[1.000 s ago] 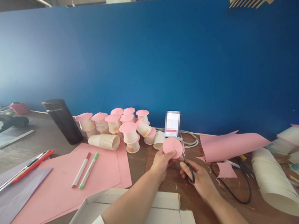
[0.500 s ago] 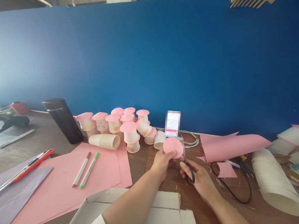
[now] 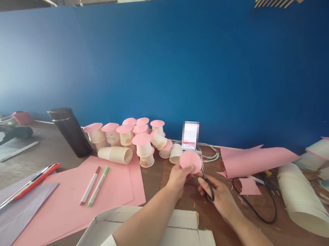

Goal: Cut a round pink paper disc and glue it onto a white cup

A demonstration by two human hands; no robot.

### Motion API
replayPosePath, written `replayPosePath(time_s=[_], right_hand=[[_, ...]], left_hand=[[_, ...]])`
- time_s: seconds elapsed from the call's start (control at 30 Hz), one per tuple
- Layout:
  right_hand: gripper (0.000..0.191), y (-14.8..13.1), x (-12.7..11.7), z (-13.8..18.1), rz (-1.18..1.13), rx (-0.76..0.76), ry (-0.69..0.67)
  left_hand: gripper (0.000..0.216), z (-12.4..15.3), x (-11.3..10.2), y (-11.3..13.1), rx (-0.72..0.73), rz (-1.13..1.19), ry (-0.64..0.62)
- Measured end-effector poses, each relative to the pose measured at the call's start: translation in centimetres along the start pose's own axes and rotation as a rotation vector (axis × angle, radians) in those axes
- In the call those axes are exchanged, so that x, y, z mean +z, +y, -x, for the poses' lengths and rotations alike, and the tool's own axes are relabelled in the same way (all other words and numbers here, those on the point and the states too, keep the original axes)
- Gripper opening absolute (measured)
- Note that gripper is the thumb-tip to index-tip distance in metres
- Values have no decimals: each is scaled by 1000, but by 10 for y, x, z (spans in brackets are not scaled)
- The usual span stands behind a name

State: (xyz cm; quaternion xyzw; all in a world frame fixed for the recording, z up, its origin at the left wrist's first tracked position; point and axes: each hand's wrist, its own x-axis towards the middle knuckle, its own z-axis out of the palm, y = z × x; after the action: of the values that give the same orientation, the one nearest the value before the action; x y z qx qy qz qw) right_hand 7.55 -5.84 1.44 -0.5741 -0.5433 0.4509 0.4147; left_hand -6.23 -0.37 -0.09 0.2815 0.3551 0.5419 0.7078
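A pink paper disc [image 3: 190, 161] is showing against the deep blue wall [image 3: 167, 71], with black-handled scissors [image 3: 208, 185] beside it. Pink-capped white cups [image 3: 130, 137] are crowding a brown bench [image 3: 54, 149], near a red marker [image 3: 89, 185] and a green marker [image 3: 98, 186].

Cups [image 3: 130, 135] stand behind the paper sheet [image 3: 93, 193]; two pens [image 3: 95, 185] lie on it; the flask [image 3: 69, 132] stands left.

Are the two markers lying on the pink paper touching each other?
Apart. In the head view the red-capped marker and the green-capped marker lie side by side on the pink paper, with a strip of paper showing between them along their length.
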Motion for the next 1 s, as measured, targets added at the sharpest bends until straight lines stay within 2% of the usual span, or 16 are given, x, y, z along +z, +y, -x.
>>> replayPosePath(time_s=[0.6, 1.0], right_hand=[[51, -1, -1, 0, 4, 14, -22], [52, 8, -2, -4, 14, 0, -39]], left_hand=[[42, 1, -1, 0, 11, -14, -18], [43, 0, -1, -1, -2, -13, -28]])
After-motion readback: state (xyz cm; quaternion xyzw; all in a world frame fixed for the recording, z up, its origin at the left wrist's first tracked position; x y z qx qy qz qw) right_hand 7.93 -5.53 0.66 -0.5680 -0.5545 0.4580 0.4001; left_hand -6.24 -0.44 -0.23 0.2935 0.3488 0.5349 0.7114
